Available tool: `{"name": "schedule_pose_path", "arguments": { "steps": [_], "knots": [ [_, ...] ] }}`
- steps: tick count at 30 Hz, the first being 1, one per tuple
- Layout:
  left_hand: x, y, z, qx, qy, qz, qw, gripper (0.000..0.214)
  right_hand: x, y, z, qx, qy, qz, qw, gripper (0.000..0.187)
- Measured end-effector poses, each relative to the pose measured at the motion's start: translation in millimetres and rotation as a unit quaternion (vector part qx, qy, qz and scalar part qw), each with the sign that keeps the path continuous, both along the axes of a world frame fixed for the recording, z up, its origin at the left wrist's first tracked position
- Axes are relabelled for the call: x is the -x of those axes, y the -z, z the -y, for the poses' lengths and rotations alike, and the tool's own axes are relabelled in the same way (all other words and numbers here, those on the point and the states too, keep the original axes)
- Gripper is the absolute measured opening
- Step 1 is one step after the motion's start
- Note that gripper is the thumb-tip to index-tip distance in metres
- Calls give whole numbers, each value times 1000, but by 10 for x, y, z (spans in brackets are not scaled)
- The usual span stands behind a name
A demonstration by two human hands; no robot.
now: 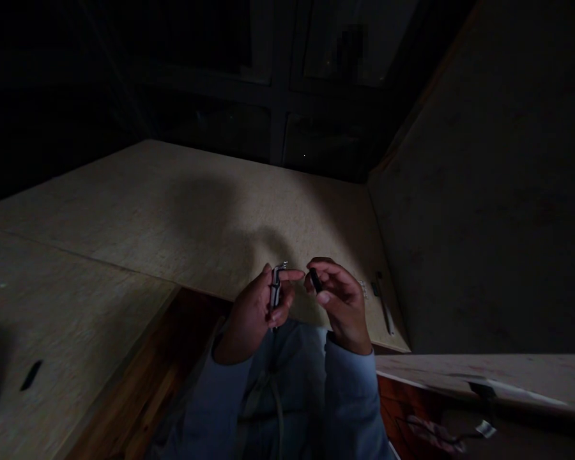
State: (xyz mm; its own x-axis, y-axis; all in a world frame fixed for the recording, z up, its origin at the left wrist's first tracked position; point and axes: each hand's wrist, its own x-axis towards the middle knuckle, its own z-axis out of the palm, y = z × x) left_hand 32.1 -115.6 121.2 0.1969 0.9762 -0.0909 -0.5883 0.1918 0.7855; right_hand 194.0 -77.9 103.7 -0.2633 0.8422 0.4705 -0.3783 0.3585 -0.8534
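Observation:
My left hand (256, 310) is closed around a slim silver-and-black handheld device (275, 291), held upright, with a small shiny metal part at its top end. The left index finger points across toward my right hand. Between the thumb and fingers of my right hand (341, 295) is a small black oblong piece (315, 280), apart from the device. Both hands are over the front edge of the pale table (211, 249). The dim light hides the finer details of both items.
A pen-like white stick (388, 313) and a small dark item (375, 289) lie at the table's right side, beside an upright panel (489, 211). A black oblong object (31, 375) rests on the left tabletop. Cables and cloth (436, 434) are at lower right.

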Motion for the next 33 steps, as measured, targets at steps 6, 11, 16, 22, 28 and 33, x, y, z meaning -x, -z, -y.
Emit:
{"name": "schedule_pose_path", "arguments": {
  "steps": [6, 11, 16, 22, 28, 33],
  "knots": [
    [68, -28, 56, -15, -3, -19, 1000, 57, 106, -163, -86, 21, -20, -46, 999, 38],
    [152, -18, 94, -41, 3, -35, 999, 56, 303, -198, -68, 31, -62, -93, 993, 40],
    [251, 33, 68, -62, 8, -36, 997, 53, 361, -85, -29, 72, -83, -90, 990, 38],
    [302, 110, 7, -48, 57, -41, 996, 53, 356, 39, -42, 109, -59, -62, 990, 37],
    [319, 159, -39, -40, 63, -80, 994, 53, 363, 147, -99, 115, -63, -55, 990, 41],
    [307, 133, -43, -37, 27, -143, 989, 55, 338, 245, -153, 103, -74, -30, 991, 42]
  ]
}}
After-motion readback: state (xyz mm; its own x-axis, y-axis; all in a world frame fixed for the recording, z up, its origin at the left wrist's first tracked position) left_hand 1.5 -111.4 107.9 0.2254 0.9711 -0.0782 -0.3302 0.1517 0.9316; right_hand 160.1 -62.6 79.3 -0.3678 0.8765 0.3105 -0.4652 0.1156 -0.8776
